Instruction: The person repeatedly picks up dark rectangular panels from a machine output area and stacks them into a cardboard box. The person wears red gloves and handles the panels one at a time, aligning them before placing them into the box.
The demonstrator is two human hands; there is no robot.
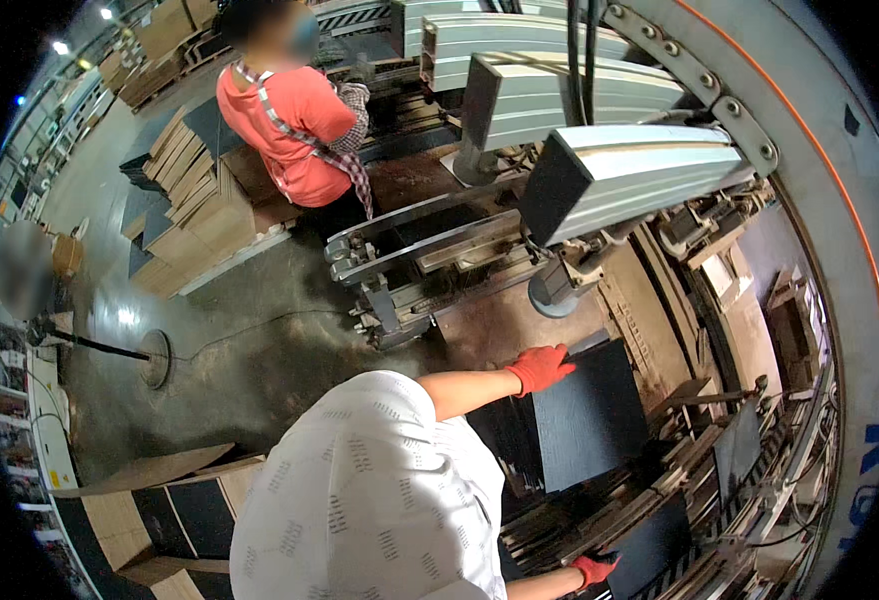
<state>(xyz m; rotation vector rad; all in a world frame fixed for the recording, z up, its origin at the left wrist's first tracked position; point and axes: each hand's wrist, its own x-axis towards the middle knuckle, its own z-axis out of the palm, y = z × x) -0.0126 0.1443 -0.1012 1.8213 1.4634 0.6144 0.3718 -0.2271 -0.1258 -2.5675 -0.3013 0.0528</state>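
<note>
My left hand (pixel 542 370), in a red glove, is at the upper left corner of a black board (pixel 589 415), its fingers closed over the edge. The board is flat and rectangular with a finely textured face, and it lies over other dark boards. Lower in the view, my right hand (pixel 595 570), also red-gloved, grips the edge of a second dark board (pixel 654 548). Part of that hand's fingertips is hard to make out against the dark surface.
Machine beams (pixel 649 175) with pressing feet (pixel 554 292) stand above the work area. A co-worker (pixel 294 130) in a red shirt stands at the far left beside stacked boards (pixel 194 220). More boards (pixel 169 520) lie at lower left. A pedestal fan (pixel 89 343) stands on the floor.
</note>
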